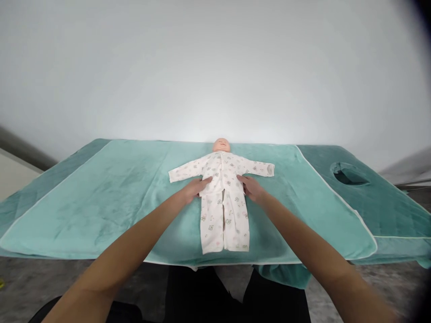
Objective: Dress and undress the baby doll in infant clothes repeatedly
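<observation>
A baby doll (221,145) lies on its back, its head towards the wall. It is dressed in a white printed long-sleeved shirt (221,169) with both sleeves spread out sideways. Below the hem, matching white trousers (211,224) extend towards me, with the legs side by side. My left hand (198,186) is closed on the left edge of the shirt near the waist, thumb on top. Opposite it, my right hand (252,186) grips the shirt's right edge in the same way. The other fingers of both hands are partly hidden at the garment's sides.
A light green blanket (101,193) with a pale border covers a padded bed (380,202). On the right, the bed has a face hole (350,174). Behind it stands a plain white wall (215,67). My dark-trousered legs (198,296) are below the front edge.
</observation>
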Demonstrator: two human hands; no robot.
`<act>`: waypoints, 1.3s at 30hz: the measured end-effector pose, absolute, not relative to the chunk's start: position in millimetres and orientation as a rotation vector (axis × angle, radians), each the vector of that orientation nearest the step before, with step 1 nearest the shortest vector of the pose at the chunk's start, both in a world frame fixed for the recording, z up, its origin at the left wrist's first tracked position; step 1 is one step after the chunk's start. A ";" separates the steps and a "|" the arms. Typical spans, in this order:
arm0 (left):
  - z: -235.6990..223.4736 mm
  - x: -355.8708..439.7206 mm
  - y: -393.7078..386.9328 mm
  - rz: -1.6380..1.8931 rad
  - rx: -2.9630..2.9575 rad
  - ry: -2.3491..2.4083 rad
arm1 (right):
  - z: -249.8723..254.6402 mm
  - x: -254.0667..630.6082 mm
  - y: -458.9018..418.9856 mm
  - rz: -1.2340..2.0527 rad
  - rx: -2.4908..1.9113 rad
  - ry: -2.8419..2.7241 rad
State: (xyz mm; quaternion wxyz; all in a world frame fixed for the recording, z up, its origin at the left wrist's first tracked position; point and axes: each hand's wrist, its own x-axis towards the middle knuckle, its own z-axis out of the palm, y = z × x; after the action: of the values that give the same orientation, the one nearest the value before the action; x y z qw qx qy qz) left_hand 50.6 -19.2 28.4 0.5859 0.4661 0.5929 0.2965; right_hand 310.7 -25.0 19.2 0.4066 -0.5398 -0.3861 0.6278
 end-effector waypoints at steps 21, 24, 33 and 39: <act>64.4 60.5 -54.6 0.811 1.074 1.301 | -3.0 318.2 -37.5 1.525 -1.296 -0.967; 70.1 38.9 -82.6 0.777 1.120 1.322 | -20.1 342.9 -68.8 1.471 -1.327 -1.093; 32.0 -29.9 -211.2 1.354 0.987 2.107 | -48.3 400.2 -147.7 1.273 -1.254 -1.039; -13.6 -61.5 -312.8 1.177 1.158 2.830 | -32.7 380.0 -153.5 1.164 -1.360 -1.192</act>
State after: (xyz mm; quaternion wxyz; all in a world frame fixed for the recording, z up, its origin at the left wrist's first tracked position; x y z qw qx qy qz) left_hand -61.5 -312.8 -13.6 -0.0675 0.3525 0.8618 0.3584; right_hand 380.0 -153.5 -32.7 0.4757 -0.5562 -0.4876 0.4761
